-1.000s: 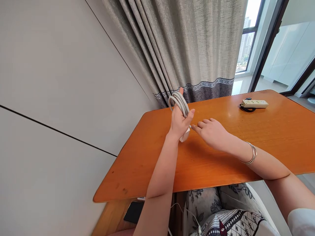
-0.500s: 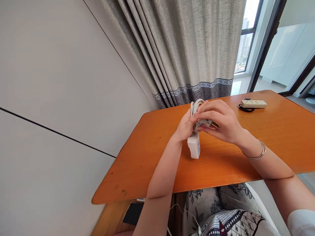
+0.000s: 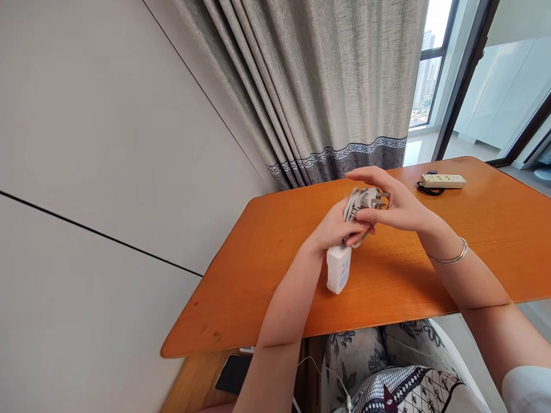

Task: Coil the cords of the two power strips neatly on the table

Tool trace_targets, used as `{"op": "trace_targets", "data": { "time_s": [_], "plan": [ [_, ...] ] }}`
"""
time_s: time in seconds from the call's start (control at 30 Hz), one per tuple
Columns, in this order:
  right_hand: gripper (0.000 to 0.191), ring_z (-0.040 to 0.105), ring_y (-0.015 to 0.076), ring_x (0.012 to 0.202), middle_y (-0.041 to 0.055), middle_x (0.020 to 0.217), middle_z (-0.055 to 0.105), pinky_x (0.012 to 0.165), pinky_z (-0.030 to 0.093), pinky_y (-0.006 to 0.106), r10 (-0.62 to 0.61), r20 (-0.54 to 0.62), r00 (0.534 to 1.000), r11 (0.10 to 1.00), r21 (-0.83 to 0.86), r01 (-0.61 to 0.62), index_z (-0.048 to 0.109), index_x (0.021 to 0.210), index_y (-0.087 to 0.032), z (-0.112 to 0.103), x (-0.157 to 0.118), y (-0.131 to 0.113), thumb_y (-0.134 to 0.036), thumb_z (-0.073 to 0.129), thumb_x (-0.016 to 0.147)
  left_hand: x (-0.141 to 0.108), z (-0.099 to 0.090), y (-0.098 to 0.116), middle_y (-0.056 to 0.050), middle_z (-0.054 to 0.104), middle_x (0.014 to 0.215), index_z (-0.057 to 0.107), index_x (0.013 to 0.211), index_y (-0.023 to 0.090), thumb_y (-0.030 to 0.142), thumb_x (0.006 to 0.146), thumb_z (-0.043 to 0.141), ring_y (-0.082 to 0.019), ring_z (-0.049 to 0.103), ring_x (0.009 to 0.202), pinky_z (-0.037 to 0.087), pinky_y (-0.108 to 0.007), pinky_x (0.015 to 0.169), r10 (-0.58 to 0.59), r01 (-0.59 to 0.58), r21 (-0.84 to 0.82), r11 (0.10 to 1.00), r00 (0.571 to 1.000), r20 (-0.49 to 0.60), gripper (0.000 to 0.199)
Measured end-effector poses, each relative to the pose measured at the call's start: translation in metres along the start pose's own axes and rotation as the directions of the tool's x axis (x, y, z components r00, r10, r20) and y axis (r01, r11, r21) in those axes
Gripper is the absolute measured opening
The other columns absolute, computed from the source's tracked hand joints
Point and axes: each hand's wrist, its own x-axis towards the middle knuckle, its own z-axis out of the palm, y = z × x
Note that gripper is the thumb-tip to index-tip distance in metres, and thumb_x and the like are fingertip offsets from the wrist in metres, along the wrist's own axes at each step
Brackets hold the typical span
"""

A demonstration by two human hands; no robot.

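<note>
A plain pale wall and a grey woven curtain (image 3: 336,74) with a dark patterned hem border an orange-brown wooden table with rounded corners (image 3: 241,275). Toward the far right corner of the tabletop lies a cream rectangular power strip (image 3: 443,181), its black cord (image 3: 430,191) bunched at its left end; it is well apart from both hands, with the right arm on its side.

The handled thing is in front of the person, over the middle of the near part of the table: a bundled light-grey cable (image 3: 350,207) with a grey plug with metal prongs (image 3: 369,199) at its upper right and a white box-shaped adapter (image 3: 338,269) at its lower end. The left hand (image 3: 330,226) is closed around the bundle, thumb toward the right. The right hand (image 3: 407,205) is spread, forefinger arched above the plug and thumb running below it toward the loops; whether that thumb presses on them I cannot tell.

The key relation is between plug and right palm: the plug lies crosswise, its prongs pointing right into the hollow of that hand, which is the nearer one to it. The adapter sits just below the left hand, nearer to that one, its long axis close to upright and slightly tilted. Whether its lower end touches the wood is unclear.
</note>
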Motion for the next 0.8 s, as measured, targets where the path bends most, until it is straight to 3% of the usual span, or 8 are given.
{"op": "trace_targets", "data": {
  "time_s": [0.13,0.23,0.33,0.4,0.5,0.6,0.7,0.8],
  "plan": [
    [0.078,0.059,0.0265,0.128,0.0108,0.140,0.059,0.105,0.051,0.042,0.212,-0.009,0.977,0.944,0.260,-0.202,0.051,0.143,-0.028,0.004,0.002,0.021,-0.062,0.077,0.078,0.001,-0.006,0.001,0.007,0.055,0.051,0.043,0.078,0.021,0.026,0.070,0.072,-0.003,0.029,0.025,0.019,-0.017,0.031,0.080,-0.085,-0.216,0.973,0.996,-0.032,0.030],
    [0.066,0.070,0.0211,0.092,0.0065,0.103,0.072,0.076,0.057,0.033,0.361,0.082,0.929,0.835,0.415,-0.361,0.061,0.124,-0.022,0.016,0.004,0.027,-0.071,0.069,0.080,-0.001,-0.012,0.004,0.012,0.042,0.045,0.035,0.075,0.023,0.019,0.076,0.061,-0.003,0.019,0.022,0.015,-0.017,0.030,0.133,-0.143,-0.347,0.927,0.990,-0.054,0.026],
    [0.062,0.060,0.0134,0.056,-0.0021,0.063,0.060,0.050,0.044,0.024,0.470,0.026,0.882,0.752,0.511,-0.416,0.063,0.092,-0.019,0.032,0.007,0.024,-0.080,0.065,0.077,-0.002,-0.016,0.005,0.012,0.035,0.043,0.032,0.075,0.023,0.014,0.080,0.052,-0.004,0.015,0.020,0.012,-0.018,0.029,0.122,-0.139,-0.413,0.900,0.990,-0.068,0.022],
    [0.063,0.052,0.0102,0.048,-0.0054,0.053,0.051,0.044,0.037,0.022,0.541,-0.041,0.840,0.693,0.587,-0.418,0.056,0.075,-0.020,0.040,0.009,0.018,-0.082,0.069,0.070,0.000,-0.017,0.004,0.012,0.034,0.043,0.031,0.075,0.023,0.014,0.081,0.051,-0.004,0.016,0.021,0.013,-0.018,0.029,0.113,-0.137,-0.425,0.895,0.990,-0.081,0.022],
    [0.065,0.045,0.0075,0.045,-0.0094,0.048,0.041,0.045,0.035,0.021,0.640,-0.002,0.768,0.523,0.733,-0.434,0.049,0.070,-0.021,0.045,0.013,0.011,-0.081,0.075,0.064,0.003,-0.018,0.002,0.012,0.037,0.043,0.032,0.075,0.023,0.017,0.083,0.054,-0.004,0.020,0.022,0.016,-0.017,0.030,0.085,-0.119,-0.403,0.908,0.991,-0.099,0.024],
    [0.063,0.030,0.0050,0.039,-0.0136,0.044,0.028,0.043,0.031,0.020,0.689,0.065,0.722,0.385,0.811,-0.441,0.050,0.072,-0.022,0.042,0.016,0.006,-0.080,0.071,0.070,0.008,-0.016,0.001,0.011,0.042,0.044,0.038,0.078,0.022,0.027,0.087,0.058,-0.005,0.029,0.023,0.021,-0.016,0.030,0.033,-0.086,-0.356,0.931,0.988,-0.154,0.022],
    [0.062,0.020,0.0040,0.036,-0.0145,0.042,0.022,0.040,0.026,0.020,0.699,0.076,0.711,0.360,0.821,-0.443,0.047,0.070,-0.022,0.038,0.017,0.005,-0.081,0.067,0.075,0.011,-0.011,0.000,0.009,0.053,0.051,0.049,0.090,0.020,0.041,0.090,0.062,-0.007,0.043,0.027,0.028,-0.017,0.031,-0.010,-0.065,-0.283,0.957,0.967,-0.255,0.024],
    [0.062,0.017,0.0039,0.036,-0.0142,0.042,0.022,0.040,0.025,0.021,0.698,0.049,0.714,0.381,0.819,-0.429,0.044,0.069,-0.023,0.035,0.016,0.005,-0.081,0.065,0.076,0.012,-0.007,-0.001,0.006,0.063,0.065,0.053,0.104,0.019,0.049,0.085,0.070,-0.010,0.058,0.035,0.037,-0.019,0.033,0.030,-0.109,-0.182,0.977,0.922,-0.387,0.039]
  ]
}}
